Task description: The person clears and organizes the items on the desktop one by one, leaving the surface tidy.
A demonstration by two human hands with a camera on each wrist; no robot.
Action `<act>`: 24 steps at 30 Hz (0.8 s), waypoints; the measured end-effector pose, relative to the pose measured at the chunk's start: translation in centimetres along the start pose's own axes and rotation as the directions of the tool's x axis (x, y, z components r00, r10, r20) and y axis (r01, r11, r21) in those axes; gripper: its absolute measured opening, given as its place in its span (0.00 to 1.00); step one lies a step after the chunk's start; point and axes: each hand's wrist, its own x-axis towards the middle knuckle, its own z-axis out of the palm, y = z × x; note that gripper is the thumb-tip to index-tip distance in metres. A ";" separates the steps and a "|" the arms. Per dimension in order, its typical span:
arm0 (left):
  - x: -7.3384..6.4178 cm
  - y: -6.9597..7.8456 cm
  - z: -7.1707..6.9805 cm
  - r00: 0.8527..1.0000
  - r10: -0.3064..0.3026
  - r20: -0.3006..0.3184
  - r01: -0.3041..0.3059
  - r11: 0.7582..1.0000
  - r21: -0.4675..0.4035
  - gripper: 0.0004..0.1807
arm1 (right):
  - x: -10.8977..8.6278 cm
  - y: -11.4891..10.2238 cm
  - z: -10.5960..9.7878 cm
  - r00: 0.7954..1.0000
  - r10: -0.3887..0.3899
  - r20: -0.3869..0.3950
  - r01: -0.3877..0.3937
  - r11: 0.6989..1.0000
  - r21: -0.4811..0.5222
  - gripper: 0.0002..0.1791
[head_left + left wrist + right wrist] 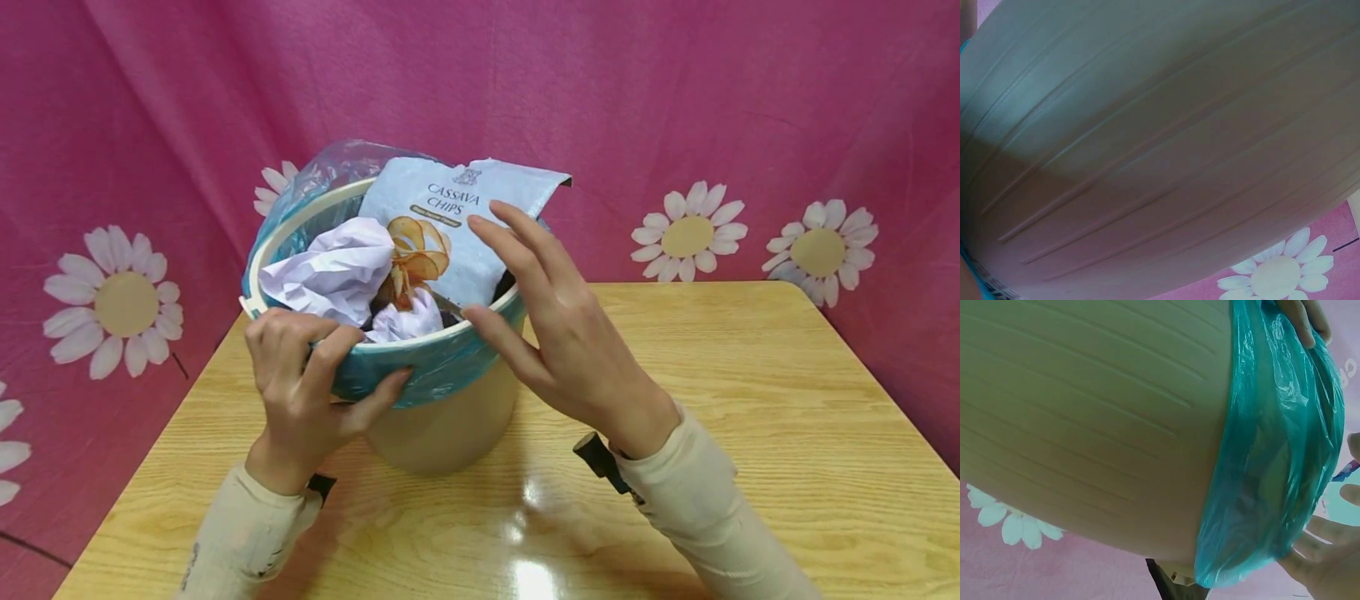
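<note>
A cream trash can (450,429) leans on the table, its rim lined with a blue plastic bag (427,371). At the near left of the rim, my left hand (296,392) grips edge and liner, fingers over the top and thumb outside. My right hand (558,333) is at the right of the rim, fingers spread and fairly straight over the opening. Inside lie a cassava chips bag (480,250), a large crumpled paper (333,271) and a smaller crumpled paper (408,317). The left wrist view is filled by the can's ribbed side (1166,144).
The can stands on a wood-grain table (720,400). A pink cloth (600,100) with white daisies hangs behind and at both sides. Dark wrist-worn devices (596,457) show at both wrists.
</note>
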 end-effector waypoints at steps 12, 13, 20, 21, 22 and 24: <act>-0.3 -0.4 0.0 1.000 -0.001 -0.005 0.000 1.000 -0.015 0.26 | -1.6 -0.2 -1.3 1.000 0.022 0.004 -0.022 0.999 -0.045 0.30; -0.3 -0.3 0.0 1.000 -0.003 -0.007 0.003 1.000 -0.017 0.26 | -1.7 -0.2 -1.5 1.000 0.023 0.007 -0.022 0.998 -0.051 0.30; 0.0 0.2 0.0 1.000 -0.013 -0.006 0.013 1.000 -0.016 0.26 | -3.4 0.6 -3.0 0.998 0.059 0.035 -0.054 0.990 -0.127 0.30; 0.0 0.2 0.0 1.000 -0.013 -0.006 0.013 1.000 -0.018 0.26 | -3.7 0.7 -3.4 0.997 0.066 0.035 -0.060 0.988 -0.139 0.30; 0.1 0.2 0.0 1.000 -0.013 -0.004 0.012 1.000 -0.020 0.26 | -4.0 0.9 -3.7 0.997 0.071 0.033 -0.066 0.987 -0.149 0.30; 0.1 0.2 0.0 1.000 -0.011 0.004 0.011 1.000 -0.028 0.26 | -4.7 1.4 -4.3 0.996 0.084 0.029 -0.077 0.982 -0.171 0.30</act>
